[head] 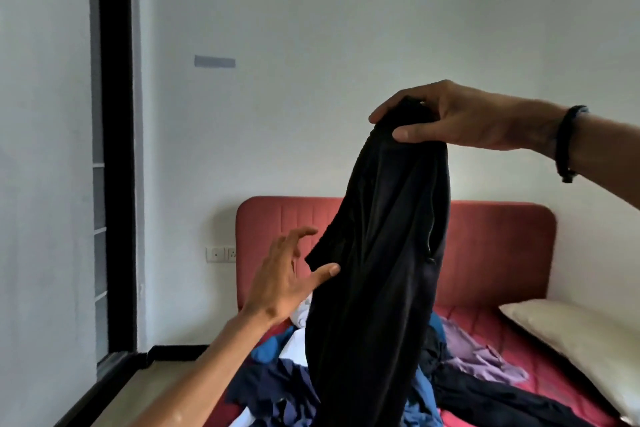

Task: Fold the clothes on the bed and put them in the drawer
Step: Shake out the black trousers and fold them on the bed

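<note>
Right hand (460,118) pinches the top end of a black garment (377,270), thumb in front, fingers curled over the back, holding it up in the air above the bed (540,388). The cloth hangs straight down in a long bunched fall; can't tell whether it's trousers or a top. Left hand (287,277) is empty, fingers spread and loose, thumb tip just at the garment's left edge, nothing gripped.

Step in hand, prob.: picking one piece from the pile and opening it out, i.e. pre-fold. No folding done yet on this one.

Rest of the clothes (273,388) lie heaped in the middle of the bed, blue, navy, white and purple bits mixed; pillow (571,340) along the right edge. Drawer not in view.

Next move likely needs the left hand to catch the hanging edge or corner, so both hands can spread the piece flat before folding.
</note>
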`<state>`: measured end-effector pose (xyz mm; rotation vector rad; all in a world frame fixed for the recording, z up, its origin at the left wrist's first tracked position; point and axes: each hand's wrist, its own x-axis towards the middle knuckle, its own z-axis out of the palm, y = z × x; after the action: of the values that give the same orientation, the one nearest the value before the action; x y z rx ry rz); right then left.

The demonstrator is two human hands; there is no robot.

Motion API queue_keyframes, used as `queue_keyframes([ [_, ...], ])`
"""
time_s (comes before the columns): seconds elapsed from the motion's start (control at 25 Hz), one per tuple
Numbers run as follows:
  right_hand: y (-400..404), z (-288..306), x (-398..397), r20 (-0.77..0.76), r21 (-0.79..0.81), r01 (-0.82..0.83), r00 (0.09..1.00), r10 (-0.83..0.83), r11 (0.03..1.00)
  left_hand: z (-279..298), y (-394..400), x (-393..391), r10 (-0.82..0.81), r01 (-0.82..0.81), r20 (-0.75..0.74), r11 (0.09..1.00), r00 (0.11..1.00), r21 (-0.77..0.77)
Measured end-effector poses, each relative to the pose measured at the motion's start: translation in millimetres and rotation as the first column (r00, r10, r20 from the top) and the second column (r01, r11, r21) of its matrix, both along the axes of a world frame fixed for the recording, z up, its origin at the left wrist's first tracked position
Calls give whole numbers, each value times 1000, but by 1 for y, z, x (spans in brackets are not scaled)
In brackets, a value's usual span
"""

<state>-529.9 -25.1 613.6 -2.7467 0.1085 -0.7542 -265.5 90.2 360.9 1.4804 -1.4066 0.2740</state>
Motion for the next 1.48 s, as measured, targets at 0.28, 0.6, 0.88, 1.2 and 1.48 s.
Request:
queue_keyframes([
  [0.28, -8, 40, -37, 59, -79, 153, 987, -149, 985, 28, -33, -45, -422, 439, -126, 878, 898, 189],
  [0.6, -72, 16, -75, 86, -274, 477, 877, -473, 835, 183, 18, 52, -33, -294, 647, 872, 762, 390],
  [0.88, -78, 23, -55, 339, -351, 548, 831, -442, 759, 342, 102, 47, 296, -411, 325, 825, 899, 387],
  [1.2, -48, 21, -25, 385, -332, 538, 827, -410, 774, 328, 124, 38, -65, 128, -169, 910, 984, 395],
  [1.48, -57, 18, -22, 424, 669, 13, 814, -396, 743, 293, 112, 51, -134, 363, -567, 878, 813, 313],
])
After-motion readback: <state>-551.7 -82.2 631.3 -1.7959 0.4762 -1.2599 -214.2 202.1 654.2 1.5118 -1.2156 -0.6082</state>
